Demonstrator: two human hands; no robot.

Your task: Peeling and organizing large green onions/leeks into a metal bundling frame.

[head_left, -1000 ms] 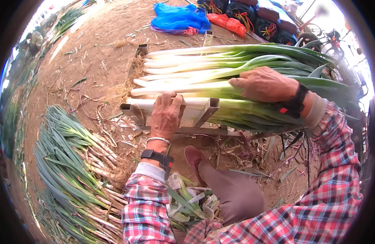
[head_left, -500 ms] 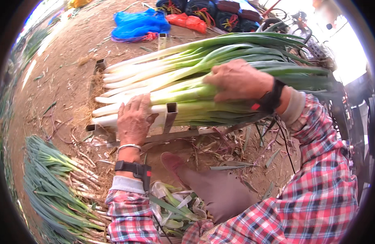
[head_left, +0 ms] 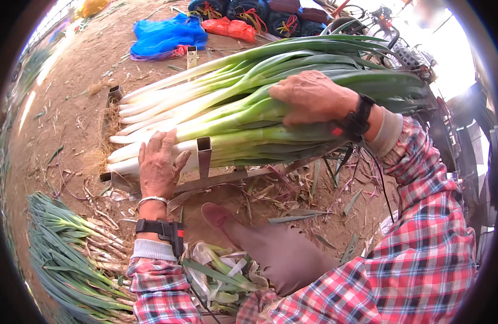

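Long leeks (head_left: pixel 205 116) lie side by side in a metal rack (head_left: pixel 204 154), white root ends to the left and green leaves to the right. My left hand (head_left: pixel 158 164) rests over the white stems at the near edge, fingers stretched and thumb apart, holding nothing. Farther right, my right hand (head_left: pixel 311 98) has its fingers curled round the green part of a leek near the middle of the pile. Its palm and thumb are mostly hidden. Both wrists wear black straps.
More leeks (head_left: pixel 65 259) lie on the ground at the lower left. Peeled leaves (head_left: pixel 222 272) are heaped by my leg (head_left: pixel 281 254). Beyond the rack are blue netting (head_left: pixel 170 38), a red bag (head_left: pixel 230 28) and dark bundles (head_left: pixel 249 13). A thin black cable (head_left: pixel 383 186) hangs by my right arm.
The whole view has shifted, so the rack and ground appear farther left. My right hand has slid a little rightward along the leaves. My left hand stays by the white stems.
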